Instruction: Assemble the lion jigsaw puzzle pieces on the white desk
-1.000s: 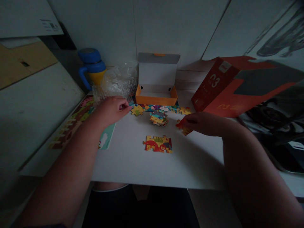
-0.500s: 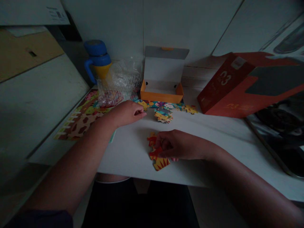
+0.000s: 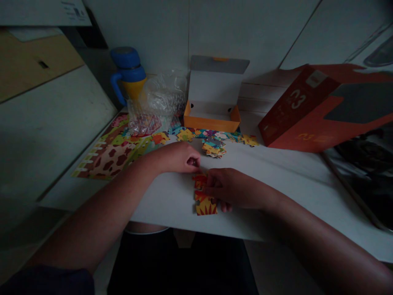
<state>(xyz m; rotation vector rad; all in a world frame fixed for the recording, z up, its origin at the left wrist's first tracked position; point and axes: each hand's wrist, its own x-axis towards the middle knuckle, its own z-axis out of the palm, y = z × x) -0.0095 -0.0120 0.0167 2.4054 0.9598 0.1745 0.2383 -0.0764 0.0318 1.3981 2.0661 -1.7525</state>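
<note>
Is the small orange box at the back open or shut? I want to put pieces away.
Open: the orange box has its grey lid flipped up against the wall, showing a pale interior. Contents cannot be told.

**Layout on the table**

On the white table (image 3: 276, 180), the joined red-and-yellow puzzle pieces (image 3: 204, 200) lie near. The loose puzzle pile (image 3: 214, 147) lies farther, before the open orange cardboard box (image 3: 211, 116). The blue-and-yellow bottle (image 3: 129, 78) stands far left, the large red carton (image 3: 322, 110) far right.

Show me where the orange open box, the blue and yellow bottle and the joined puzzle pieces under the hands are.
orange open box (image 3: 211, 122), head view, on its front wall.
blue and yellow bottle (image 3: 129, 69), head view, on its blue cap.
joined puzzle pieces (image 3: 206, 206), head view, on the yellow lower piece.
</note>
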